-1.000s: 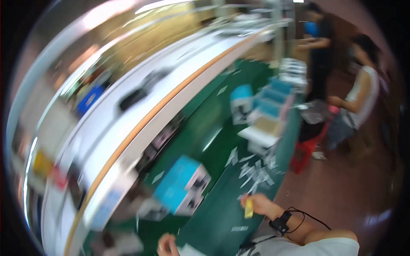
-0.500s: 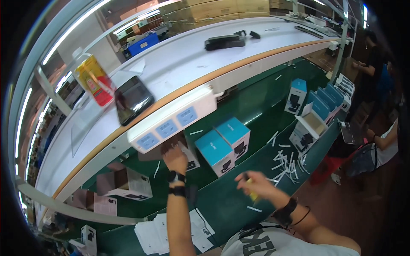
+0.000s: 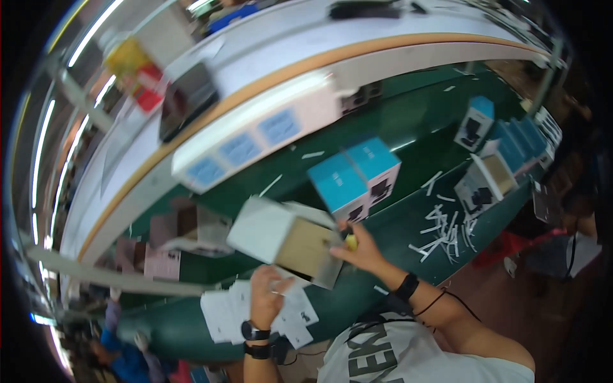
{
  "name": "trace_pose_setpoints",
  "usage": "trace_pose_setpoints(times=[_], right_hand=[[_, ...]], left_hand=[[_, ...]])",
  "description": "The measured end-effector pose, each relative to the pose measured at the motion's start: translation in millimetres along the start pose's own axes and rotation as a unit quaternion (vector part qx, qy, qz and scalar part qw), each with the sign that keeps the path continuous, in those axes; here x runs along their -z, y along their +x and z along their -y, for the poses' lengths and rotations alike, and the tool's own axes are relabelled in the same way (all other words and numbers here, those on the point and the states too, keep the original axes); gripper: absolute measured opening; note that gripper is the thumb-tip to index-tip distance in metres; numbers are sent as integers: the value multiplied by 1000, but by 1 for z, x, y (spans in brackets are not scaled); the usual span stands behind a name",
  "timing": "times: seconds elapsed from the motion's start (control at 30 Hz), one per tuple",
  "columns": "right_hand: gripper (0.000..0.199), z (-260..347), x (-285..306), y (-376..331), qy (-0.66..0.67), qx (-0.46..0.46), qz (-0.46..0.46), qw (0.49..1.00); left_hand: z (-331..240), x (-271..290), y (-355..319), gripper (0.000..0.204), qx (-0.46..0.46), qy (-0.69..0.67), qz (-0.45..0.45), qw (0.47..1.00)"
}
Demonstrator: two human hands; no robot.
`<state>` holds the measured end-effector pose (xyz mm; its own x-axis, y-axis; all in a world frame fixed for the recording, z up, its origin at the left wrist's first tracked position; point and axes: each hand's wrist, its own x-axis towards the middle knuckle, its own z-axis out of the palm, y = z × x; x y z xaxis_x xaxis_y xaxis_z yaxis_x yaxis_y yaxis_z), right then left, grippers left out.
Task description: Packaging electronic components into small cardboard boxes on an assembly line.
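Observation:
An open white box [image 3: 258, 231] with a brown cardboard insert [image 3: 308, 247] inside lies tilted in front of me, its flaps raised. My right hand [image 3: 365, 250] is at the box's right edge, closed around a small yellow-and-black tool [image 3: 351, 241] whose kind I cannot make out. Below the box's near side is my left hand [image 3: 267, 292], fingers apart and slightly blurred, over a spread of white printed sheets [image 3: 220, 318]. Two blue-topped boxes [image 3: 338, 182] stand side by side just beyond my right hand.
Loose white strips [image 3: 440, 236] litter the green bench [image 3: 408, 220] at right. Near them stands another open box [image 3: 482, 188]. Open boxes [image 3: 191, 230] sit at left. A white power strip [image 3: 255, 137] hangs on the shelf edge above, and a phone [image 3: 186, 102] lies on the shelf.
The open box has come from under the power strip toward me, and my left hand has drawn back nearer. My right hand has moved left to the box. The view has shifted.

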<state>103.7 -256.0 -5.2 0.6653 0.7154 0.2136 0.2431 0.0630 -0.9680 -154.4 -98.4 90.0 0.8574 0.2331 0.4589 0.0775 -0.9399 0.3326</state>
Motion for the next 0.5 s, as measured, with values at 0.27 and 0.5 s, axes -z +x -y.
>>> trace_pose_setpoints(times=[0.27, 0.5], right_hand=[[26, 46, 10, -2, -222, -18, 25, 975], [40, 40, 14, -67, -144, -51, 70, 986]], left_hand=[[35, -25, -109, 40, 449, 17, -314, 836], [63, -181, -306, 91, 539, 412, 161, 717]])
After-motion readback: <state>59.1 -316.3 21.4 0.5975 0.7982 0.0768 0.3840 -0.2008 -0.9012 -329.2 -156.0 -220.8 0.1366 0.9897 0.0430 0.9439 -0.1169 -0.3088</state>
